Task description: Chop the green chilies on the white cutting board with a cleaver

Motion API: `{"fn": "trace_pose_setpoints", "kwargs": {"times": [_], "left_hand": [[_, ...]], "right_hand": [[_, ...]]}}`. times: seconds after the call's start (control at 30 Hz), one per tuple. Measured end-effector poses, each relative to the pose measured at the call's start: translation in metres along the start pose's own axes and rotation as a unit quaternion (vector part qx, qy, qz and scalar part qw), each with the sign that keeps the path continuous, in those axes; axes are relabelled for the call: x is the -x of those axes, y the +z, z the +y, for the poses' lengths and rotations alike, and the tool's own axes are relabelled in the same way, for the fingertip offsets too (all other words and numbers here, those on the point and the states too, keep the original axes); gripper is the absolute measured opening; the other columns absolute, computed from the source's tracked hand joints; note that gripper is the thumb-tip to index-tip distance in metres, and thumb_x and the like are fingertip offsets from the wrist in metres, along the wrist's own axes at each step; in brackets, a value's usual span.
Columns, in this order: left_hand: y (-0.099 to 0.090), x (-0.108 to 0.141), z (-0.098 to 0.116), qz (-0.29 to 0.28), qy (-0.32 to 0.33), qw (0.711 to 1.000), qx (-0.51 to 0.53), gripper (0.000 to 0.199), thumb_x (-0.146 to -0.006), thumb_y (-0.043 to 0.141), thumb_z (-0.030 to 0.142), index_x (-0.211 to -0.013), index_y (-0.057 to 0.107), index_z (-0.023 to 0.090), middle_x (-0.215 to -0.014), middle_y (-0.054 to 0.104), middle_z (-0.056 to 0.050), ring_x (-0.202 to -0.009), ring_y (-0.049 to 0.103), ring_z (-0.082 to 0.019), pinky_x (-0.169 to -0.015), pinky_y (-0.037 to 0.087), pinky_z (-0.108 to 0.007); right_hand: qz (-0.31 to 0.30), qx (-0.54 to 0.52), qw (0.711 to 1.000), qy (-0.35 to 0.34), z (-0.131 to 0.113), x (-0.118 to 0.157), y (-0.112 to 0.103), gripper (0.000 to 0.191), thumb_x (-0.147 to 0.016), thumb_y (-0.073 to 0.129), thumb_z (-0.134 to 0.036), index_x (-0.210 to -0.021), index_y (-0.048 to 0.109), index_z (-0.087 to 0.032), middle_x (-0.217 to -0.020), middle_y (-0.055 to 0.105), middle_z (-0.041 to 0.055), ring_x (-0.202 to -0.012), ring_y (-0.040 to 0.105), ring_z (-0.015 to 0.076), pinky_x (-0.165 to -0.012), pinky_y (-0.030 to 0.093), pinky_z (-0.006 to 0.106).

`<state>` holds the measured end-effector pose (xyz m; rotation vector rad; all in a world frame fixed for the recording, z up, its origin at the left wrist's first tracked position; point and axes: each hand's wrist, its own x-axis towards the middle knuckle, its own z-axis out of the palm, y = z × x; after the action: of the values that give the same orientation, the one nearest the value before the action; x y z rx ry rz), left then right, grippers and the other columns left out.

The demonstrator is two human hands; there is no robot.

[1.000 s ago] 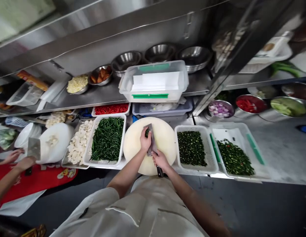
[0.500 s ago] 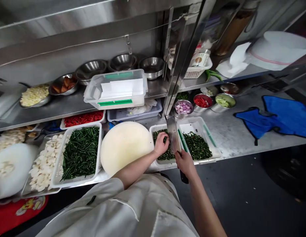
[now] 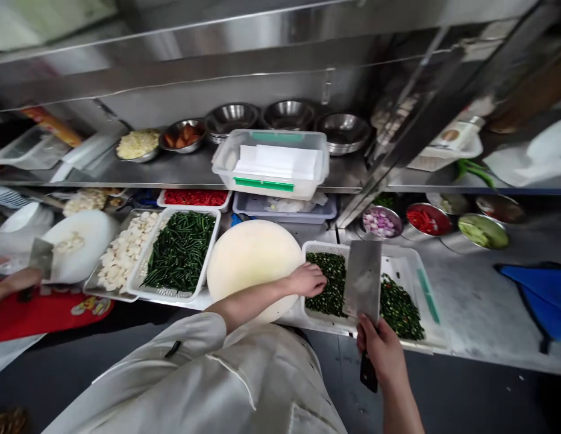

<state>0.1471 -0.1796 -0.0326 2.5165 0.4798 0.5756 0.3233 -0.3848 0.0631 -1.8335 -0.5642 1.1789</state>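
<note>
My right hand [image 3: 383,348] is wrapped round the dark handle of a cleaver [image 3: 363,280], whose broad blade stands over the edges of two trays. Chopped green chillies [image 3: 328,280] fill the white basket on the left of the blade; more lie in the white container [image 3: 413,259] on its right. Over the left edge of the basket hangs my left hand [image 3: 308,279], palm down with fingers bent; whatever may be under the fingertips is hidden. Beside it is a round, pale chopping board [image 3: 253,259] with nothing on its visible top.
Left of the board are whole green chillies [image 3: 183,250] and white pieces [image 3: 126,253]. A co-worker's hand [image 3: 25,280] holds a cleaver at far left. Behind are a clear box [image 3: 271,187] on a shelf, a steel post [image 3: 398,154] and bowls of onion [image 3: 380,222] and red pepper [image 3: 427,220].
The view has swung left, bringing the co-worker's hand into sight. My left hand has moved from the chillies towards the basket's left edge, and the cleaver in my right hand now shows its broad side.
</note>
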Motion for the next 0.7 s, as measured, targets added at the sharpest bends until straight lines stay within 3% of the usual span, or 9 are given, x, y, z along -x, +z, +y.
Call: {"fn": "trace_pose_setpoints", "kwargs": {"times": [0.07, 0.17, 0.27, 0.33, 0.43, 0.53, 0.6, 0.7], "left_hand": [[-0.021, 0.044, -0.010, 0.013, -0.025, 1.000, -0.006, 0.009, -0.093, 0.065, 0.029, -0.094, 0.073, 0.026, -0.090, 0.074, -0.007, -0.098, 0.071, -0.023, -0.096, 0.054, -0.039], [-0.069, 0.109, -0.031, 0.124, -0.175, 0.977, -0.008, 0.015, -0.095, 0.061, 0.029, -0.101, 0.074, 0.026, -0.093, 0.076, -0.007, -0.096, 0.071, -0.023, -0.098, 0.054, -0.041], [-0.134, 0.176, -0.060, 0.234, -0.343, 0.909, -0.042, 0.022, -0.096, 0.054, 0.030, -0.104, 0.074, 0.024, -0.100, 0.076, -0.008, -0.102, 0.069, -0.026, -0.100, 0.054, -0.044], [-0.180, 0.223, -0.079, 0.256, -0.437, 0.858, -0.089, 0.027, -0.097, 0.049, 0.029, -0.105, 0.073, 0.023, -0.108, 0.075, -0.009, -0.110, 0.067, -0.026, -0.106, 0.051, -0.044], [-0.244, 0.287, -0.107, 0.212, -0.540, 0.796, -0.173, 0.030, -0.100, 0.048, 0.036, -0.111, 0.072, 0.022, -0.123, 0.071, -0.011, -0.125, 0.060, -0.029, -0.117, 0.043, -0.047], [-0.292, 0.325, -0.143, 0.162, -0.609, 0.742, -0.228, 0.052, -0.098, 0.057, 0.057, -0.139, 0.061, 0.025, -0.152, 0.055, -0.013, -0.144, 0.044, -0.037, -0.120, 0.039, -0.055], [-0.310, 0.332, -0.171, 0.109, -0.632, 0.737, -0.212, 0.076, -0.090, 0.065, 0.069, -0.155, 0.047, 0.033, -0.168, 0.038, -0.012, -0.153, 0.030, -0.044, -0.119, 0.038, -0.063], [-0.313, 0.330, -0.202, 0.048, -0.669, 0.718, -0.185, 0.099, -0.080, 0.071, 0.078, -0.163, 0.035, 0.037, -0.175, 0.021, -0.015, -0.156, 0.018, -0.054, -0.113, 0.038, -0.074]], "right_hand": [[-0.017, 0.039, 0.999, -0.016, -0.001, -0.009, 0.006, 0.050, -0.086, 0.066, -0.073, -0.076, 0.046, -0.028, -0.056, 0.049, -0.0053, -0.045, 0.047, 0.0152, -0.044, 0.039, 0.029], [-0.077, 0.132, 0.988, -0.034, 0.004, -0.014, 0.040, 0.046, -0.089, 0.060, -0.072, -0.077, 0.054, -0.028, -0.053, 0.053, -0.0024, -0.045, 0.050, 0.0186, -0.046, 0.040, 0.031], [-0.145, 0.221, 0.962, -0.065, 0.012, -0.007, 0.101, 0.038, -0.094, 0.053, -0.062, -0.086, 0.065, -0.027, -0.059, 0.063, 0.0021, -0.056, 0.062, 0.0241, -0.053, 0.046, 0.032], [-0.176, 0.283, 0.939, -0.088, 0.016, 0.000, 0.144, 0.032, -0.097, 0.049, -0.050, -0.094, 0.070, -0.026, -0.072, 0.072, 0.0059, -0.072, 0.072, 0.0272, -0.063, 0.050, 0.032], [-0.196, 0.363, 0.903, -0.121, 0.017, 0.007, 0.191, 0.030, -0.102, 0.042, -0.037, -0.107, 0.070, -0.024, -0.097, 0.079, 0.0102, -0.097, 0.076, 0.0275, -0.077, 0.051, 0.030], [-0.205, 0.434, 0.866, -0.139, 0.009, 0.009, 0.213, 0.031, -0.108, 0.038, -0.030, -0.116, 0.067, -0.021, -0.105, 0.080, 0.0112, -0.103, 0.075, 0.0256, -0.081, 0.048, 0.029], [-0.197, 0.484, 0.842, -0.137, 0.001, 0.009, 0.220, 0.029, -0.109, 0.040, -0.027, -0.120, 0.066, -0.020, -0.103, 0.079, 0.0111, -0.100, 0.075, 0.0249, -0.080, 0.045, 0.028], [-0.178, 0.534, 0.818, -0.122, -0.011, 0.011, 0.226, 0.026, -0.111, 0.042, -0.027, -0.124, 0.064, -0.020, -0.102, 0.079, 0.0103, -0.096, 0.075, 0.0234, -0.077, 0.041, 0.027]]}}
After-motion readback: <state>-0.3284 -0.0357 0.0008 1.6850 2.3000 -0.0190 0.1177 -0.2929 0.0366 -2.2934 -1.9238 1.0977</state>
